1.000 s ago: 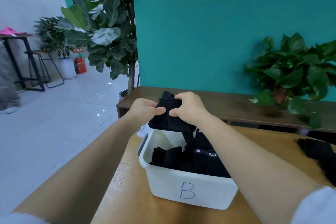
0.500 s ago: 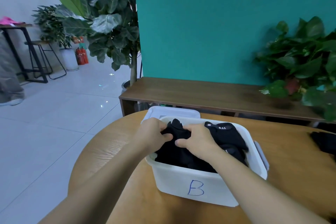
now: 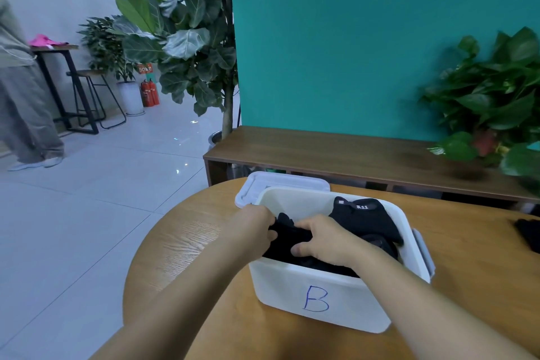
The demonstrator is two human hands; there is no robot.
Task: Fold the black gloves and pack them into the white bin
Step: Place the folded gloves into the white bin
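Round wooden table (image 3: 187,245) under everything, its right edge cut off by the frame, with more black gloves (image 3: 529,235) half out of view well to the right of the hands. White bin (image 3: 327,301) marked "B" beneath both hands, its lid (image 3: 280,184) just behind, a "5.11" glove (image 3: 362,216) lying inside, right of the right hand. Left hand (image 3: 254,228) and right hand (image 3: 324,240) both curled in a closed grip on one folded black glove (image 3: 287,238) at the bin's left end, fingertips buried in fabric.
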